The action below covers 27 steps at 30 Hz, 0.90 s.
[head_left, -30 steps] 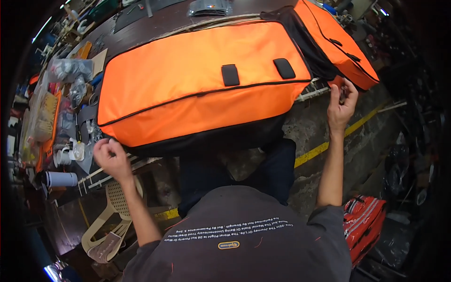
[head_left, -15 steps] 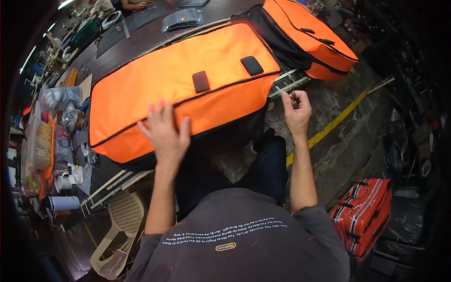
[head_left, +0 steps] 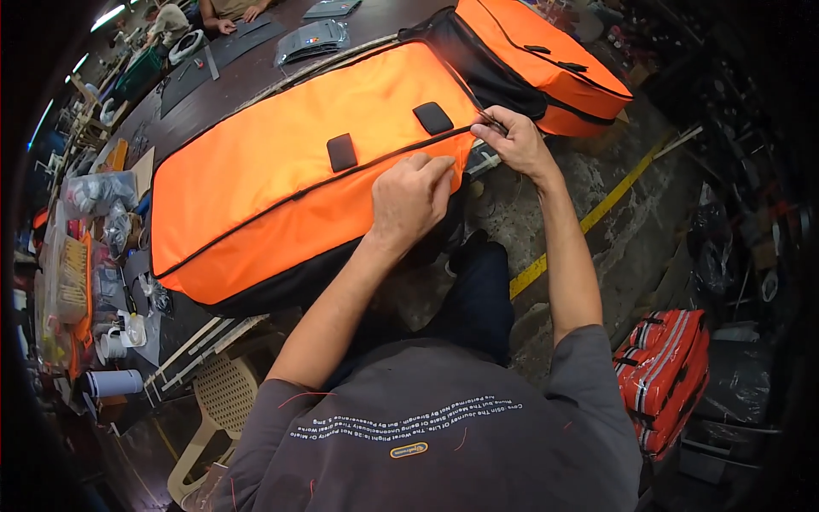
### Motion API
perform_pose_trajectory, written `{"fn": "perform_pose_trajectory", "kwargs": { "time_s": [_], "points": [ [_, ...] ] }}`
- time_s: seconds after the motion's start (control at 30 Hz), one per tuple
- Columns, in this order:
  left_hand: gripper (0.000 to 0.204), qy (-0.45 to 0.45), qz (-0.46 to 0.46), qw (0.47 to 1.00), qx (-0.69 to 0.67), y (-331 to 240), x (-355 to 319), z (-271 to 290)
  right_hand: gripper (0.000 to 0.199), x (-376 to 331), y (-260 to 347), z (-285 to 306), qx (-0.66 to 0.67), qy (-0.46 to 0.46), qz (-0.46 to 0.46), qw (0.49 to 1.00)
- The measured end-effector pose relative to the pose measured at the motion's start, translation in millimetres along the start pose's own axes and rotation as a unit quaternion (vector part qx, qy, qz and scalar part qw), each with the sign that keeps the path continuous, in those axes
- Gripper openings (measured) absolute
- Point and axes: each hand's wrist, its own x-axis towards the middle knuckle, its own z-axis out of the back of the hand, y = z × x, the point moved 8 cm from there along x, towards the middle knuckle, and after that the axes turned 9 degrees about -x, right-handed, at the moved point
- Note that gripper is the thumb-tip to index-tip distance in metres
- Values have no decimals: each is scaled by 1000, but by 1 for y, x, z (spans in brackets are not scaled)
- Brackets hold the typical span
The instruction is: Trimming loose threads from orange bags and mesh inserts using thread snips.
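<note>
A large orange and black fabric bag [head_left: 264, 145] lies in front of me, with black piping along its top edge and two dark patches on top. My left hand [head_left: 409, 198] is closed against the orange side panel near the right end, its fingertips seeming to pinch the fabric. At the bag's near right corner, my right hand [head_left: 519, 145] is closed around a small dark tool [head_left: 494, 125] that looks like thread snips. Its tip is by the piping; fingers hide most of it.
Another orange and black bag [head_left: 546, 64] adjoins on the right. Packed grey pouches [head_left: 312, 41] lie on the dark table [head_left: 243, 81], where another person's hands [head_left: 239, 19] work. Left are plastic bins [head_left: 72, 273], a white mug [head_left: 111, 345] and a beige chair [head_left: 223, 397]; lower right, a red bag [head_left: 661, 384].
My left hand has moved right along the bag's side and its spread fingers have closed. The right hand has come in to the bag's corner with the small tool. The view has shifted slightly.
</note>
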Motion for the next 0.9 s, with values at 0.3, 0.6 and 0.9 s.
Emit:
{"fn": "perform_pose_trajectory", "kwargs": {
  "time_s": [0.3, 0.6, 0.9],
  "points": [
    [22, -13, -26, 995, 99, -17, -26, 31, 15, -58, 59, -34, 127, 78, -77, 986],
    [7, -15, -108, 983, 150, -28, -25, 25, 14, -65, 54, -42, 120, 80, -108, 984],
    [17, -23, -39, 998, 41, -31, -57, 31, 16, -71, 56, -45, 124, 77, -94, 985]
  ]
}}
